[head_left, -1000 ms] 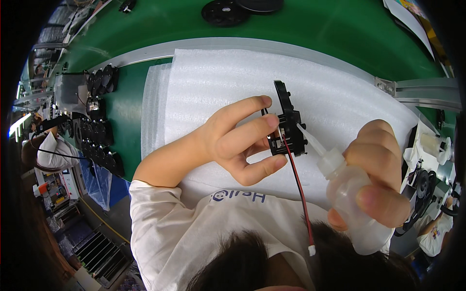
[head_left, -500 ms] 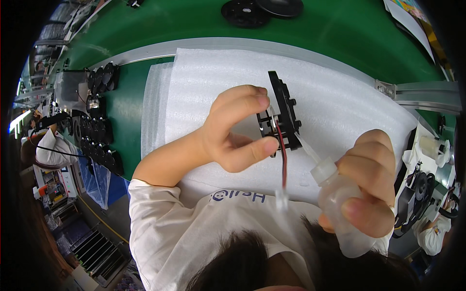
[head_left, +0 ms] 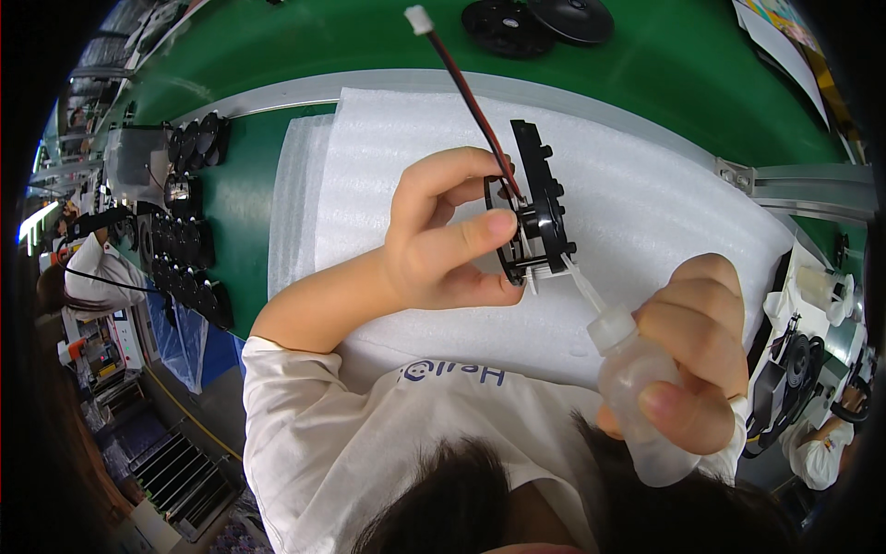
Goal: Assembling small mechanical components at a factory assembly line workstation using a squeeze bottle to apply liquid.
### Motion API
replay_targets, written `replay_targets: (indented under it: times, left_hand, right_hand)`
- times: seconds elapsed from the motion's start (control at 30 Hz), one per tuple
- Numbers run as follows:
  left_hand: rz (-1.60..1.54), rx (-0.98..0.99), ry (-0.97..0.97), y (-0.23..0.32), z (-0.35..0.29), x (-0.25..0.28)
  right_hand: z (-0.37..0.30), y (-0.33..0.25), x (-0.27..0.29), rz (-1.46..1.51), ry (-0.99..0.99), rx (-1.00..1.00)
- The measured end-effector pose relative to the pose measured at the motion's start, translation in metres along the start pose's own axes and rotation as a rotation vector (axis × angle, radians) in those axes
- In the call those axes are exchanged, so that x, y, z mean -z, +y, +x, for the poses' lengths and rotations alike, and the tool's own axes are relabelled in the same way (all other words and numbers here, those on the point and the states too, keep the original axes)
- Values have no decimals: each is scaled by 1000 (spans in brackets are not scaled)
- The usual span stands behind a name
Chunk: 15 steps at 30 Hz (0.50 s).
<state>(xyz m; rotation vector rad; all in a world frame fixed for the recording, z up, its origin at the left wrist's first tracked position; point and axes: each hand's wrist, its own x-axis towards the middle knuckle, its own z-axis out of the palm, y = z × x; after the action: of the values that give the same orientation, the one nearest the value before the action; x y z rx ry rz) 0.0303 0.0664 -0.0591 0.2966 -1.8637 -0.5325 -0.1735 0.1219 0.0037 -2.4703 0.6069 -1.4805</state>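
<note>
My left hand is closed on the rim of a round black speaker-like part, which stands on edge above the white foam sheet. From the part a red and black wire pair sticks up and away, ending in a white connector plug. My right hand grips a translucent squeeze bottle with a white cap. Its thin nozzle meets the lower edge of the black part; whether any liquid comes out cannot be made out.
White foam sheeting covers the green bench. Rows of black round parts stand at the left. Two black discs lie at the far side. A metal rail is at the right. People sit at both sides.
The black part has been turned in my left hand, so its wires, which hung down, now point up and away. The bottle has shifted slightly left, its nozzle still at the part's lower edge.
</note>
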Motion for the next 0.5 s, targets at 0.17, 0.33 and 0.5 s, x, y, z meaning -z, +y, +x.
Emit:
replay_targets:
  times: [0.17,0.33,0.5]
  left_hand:
    - [49,27,-117,2,8,8]
    - [61,118,-71,1,3,10]
    - [-99,244,-43,-1,1,8]
  right_hand:
    - [0,1,1,-3,-14,19]
    - [0,2,0,-15,-24,40]
    - [-2,2,-2,5,13,82]
